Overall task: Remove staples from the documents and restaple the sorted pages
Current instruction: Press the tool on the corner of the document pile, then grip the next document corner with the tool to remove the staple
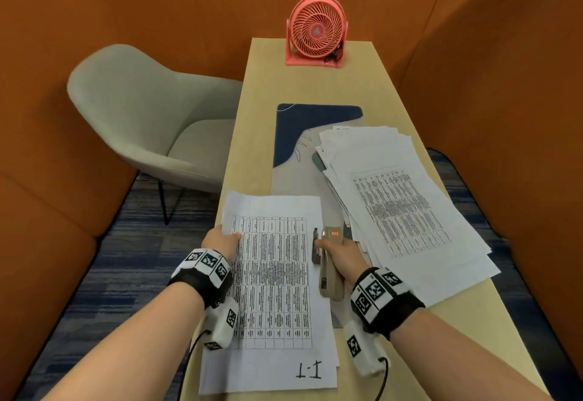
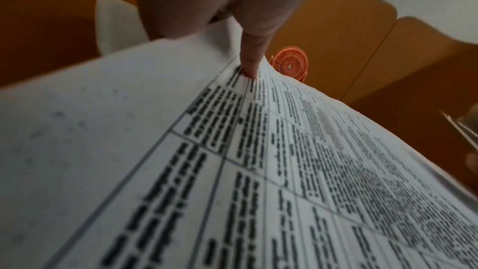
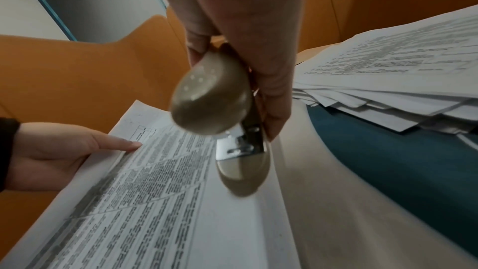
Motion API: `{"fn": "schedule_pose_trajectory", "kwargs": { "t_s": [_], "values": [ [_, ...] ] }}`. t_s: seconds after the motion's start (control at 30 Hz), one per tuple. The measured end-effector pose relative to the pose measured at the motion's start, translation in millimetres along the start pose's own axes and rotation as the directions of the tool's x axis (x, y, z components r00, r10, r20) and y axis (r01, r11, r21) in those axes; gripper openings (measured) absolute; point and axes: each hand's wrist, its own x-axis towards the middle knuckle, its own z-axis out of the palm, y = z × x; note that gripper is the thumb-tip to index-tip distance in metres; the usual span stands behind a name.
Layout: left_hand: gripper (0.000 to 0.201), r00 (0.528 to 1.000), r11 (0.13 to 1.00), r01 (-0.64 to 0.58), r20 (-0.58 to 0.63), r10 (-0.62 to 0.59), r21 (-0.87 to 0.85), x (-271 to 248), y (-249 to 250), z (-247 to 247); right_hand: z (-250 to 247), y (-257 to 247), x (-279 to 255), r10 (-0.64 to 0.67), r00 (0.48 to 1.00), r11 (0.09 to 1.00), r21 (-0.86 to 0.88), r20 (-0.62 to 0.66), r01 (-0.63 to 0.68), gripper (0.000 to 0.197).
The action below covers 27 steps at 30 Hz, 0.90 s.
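A printed document point(image 1: 274, 274) marked "1-1" lies at the near end of the table. My left hand point(image 1: 224, 238) pinches its left edge, thumb point(image 2: 252, 62) on top of the page point(image 2: 232, 171) and fingers underneath. The edge lifts slightly. My right hand point(image 1: 342, 254) grips a beige stapler point(image 1: 328, 262) at the document's right margin. In the right wrist view the stapler point(image 3: 212, 97) hangs tilted over the page, its top arm raised off its metal base. A loose pile of printed pages point(image 1: 400, 198) lies to the right.
A blue and grey desk mat point(image 1: 315, 123) lies under the papers. A pink fan point(image 1: 316, 31) stands at the far end of the narrow wooden table point(image 1: 315, 82). A grey chair point(image 1: 142, 110) sits to the left. Orange walls close in on all sides.
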Motion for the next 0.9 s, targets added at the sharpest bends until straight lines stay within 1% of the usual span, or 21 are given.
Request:
{"fn": "schedule_pose_trajectory", "kwargs": {
  "t_s": [0.1,0.17,0.27,0.4,0.5,0.57,0.63,0.73,0.77,0.83,0.9],
  "values": [
    [0.038,0.994,0.993,0.045,-0.100,-0.035,0.107,3.6,-8.0,2.3,9.1,0.8,8.1,0.003,1.000,0.999,-0.045,-0.027,-0.004,0.013],
    [0.045,0.988,0.980,0.095,-0.133,-0.072,0.172,2.6,-16.3,4.0,11.7,2.8,13.3,0.025,0.999,0.997,-0.070,-0.034,-0.028,0.016],
    [0.054,0.987,0.944,0.158,-0.067,-0.145,0.288,0.8,-28.5,10.6,14.7,7.5,16.5,0.074,0.997,0.993,-0.095,-0.018,-0.075,0.018],
    [0.055,0.990,0.896,0.138,-0.049,-0.129,0.422,-4.2,-32.7,15.8,23.4,11.9,18.2,0.093,0.996,0.991,-0.092,-0.001,-0.093,0.017],
    [0.062,0.992,0.875,0.121,-0.016,-0.129,0.468,-4.5,-27.9,20.2,30.3,6.9,18.9,0.083,0.996,0.994,-0.067,0.013,-0.082,0.016],
    [0.063,0.995,0.880,0.091,0.003,-0.104,0.466,-1.3,-25.0,19.2,31.7,4.5,21.3,0.067,0.997,0.995,-0.082,0.029,-0.064,0.021],
    [0.063,0.997,0.903,0.075,0.001,-0.083,0.423,0.9,-21.6,15.5,28.8,0.7,21.0,0.064,0.998,0.992,-0.107,0.029,-0.061,0.019],
    [0.068,0.996,0.903,0.084,-0.030,-0.079,0.421,-8.4,-7.0,16.8,13.7,-1.9,23.6,0.035,0.998,0.995,-0.092,-0.048,-0.039,0.016],
    [0.070,0.998,0.905,0.064,-0.034,-0.055,0.421,-14.8,1.3,19.6,6.5,-2.9,24.5,0.014,0.996,0.997,-0.077,-0.089,-0.020,0.015],
    [0.071,0.999,0.942,-0.048,-0.006,0.053,0.331,-23.9,17.0,31.8,-12.2,-5.5,26.0,0.005,0.983,1.000,-0.004,-0.183,-0.006,0.017],
    [0.066,0.980,0.965,-0.189,0.088,0.176,0.179,-31.4,31.8,49.9,-39.9,-7.8,28.8,0.012,0.966,0.999,0.049,-0.257,0.001,0.017]
  ]
}}
